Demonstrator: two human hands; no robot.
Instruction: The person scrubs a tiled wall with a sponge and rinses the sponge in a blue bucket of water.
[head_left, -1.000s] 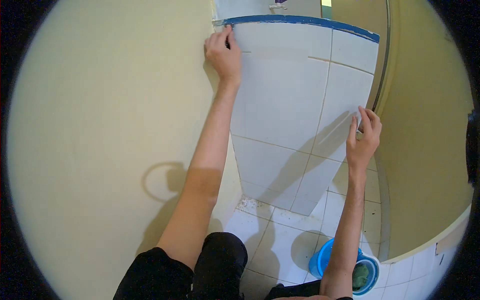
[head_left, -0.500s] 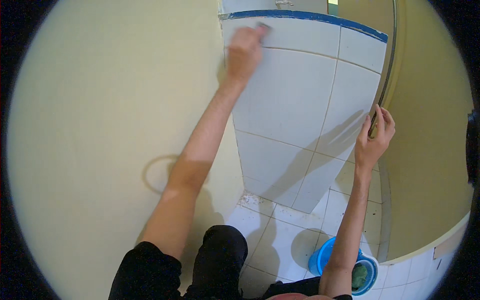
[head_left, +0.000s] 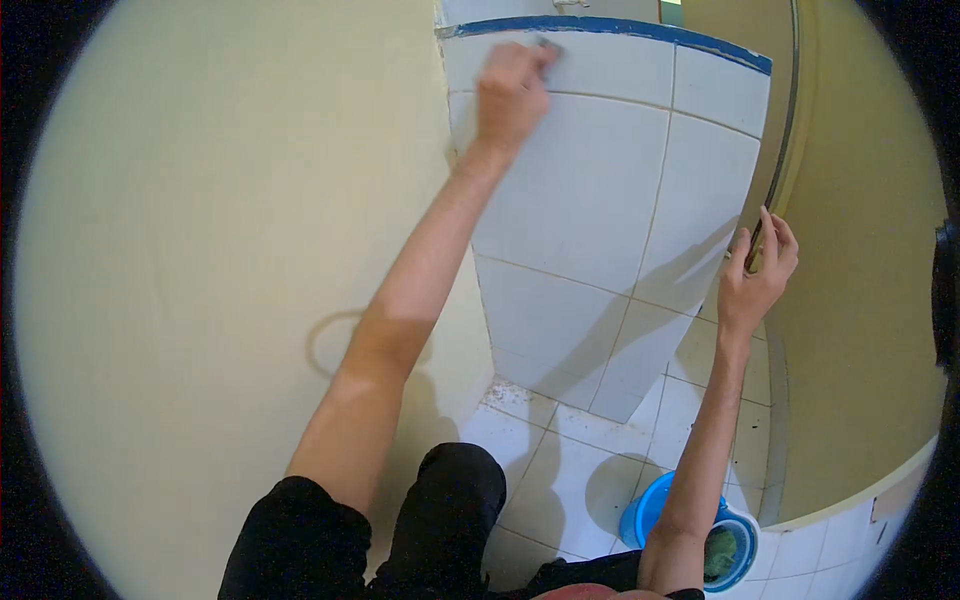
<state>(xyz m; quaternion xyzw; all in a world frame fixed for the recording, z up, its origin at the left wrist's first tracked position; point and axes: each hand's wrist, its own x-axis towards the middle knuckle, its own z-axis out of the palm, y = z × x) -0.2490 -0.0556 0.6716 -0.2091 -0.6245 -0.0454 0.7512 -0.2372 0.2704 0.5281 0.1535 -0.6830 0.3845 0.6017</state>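
Observation:
My left hand is closed on a small dark grey pad, held against the top row of a white-tiled partition. Motion smears the pad, and its exact kind is unclear. Just above the pad runs the partition's blue top edge. Near the partition's right edge I hold up my right hand, thumb and fingers apart, with no held thing visible. Whether its fingertips touch the edge I cannot tell.
A plain cream wall rises close on my left. Below on the white-tiled floor stand a blue bucket and a round blue container with a green cloth inside. Crumbs of debris lie at the partition's foot.
My left hand has slid a little to the right along the top tiles with the pad. The right hand has shifted slightly right, its fingers still apart.

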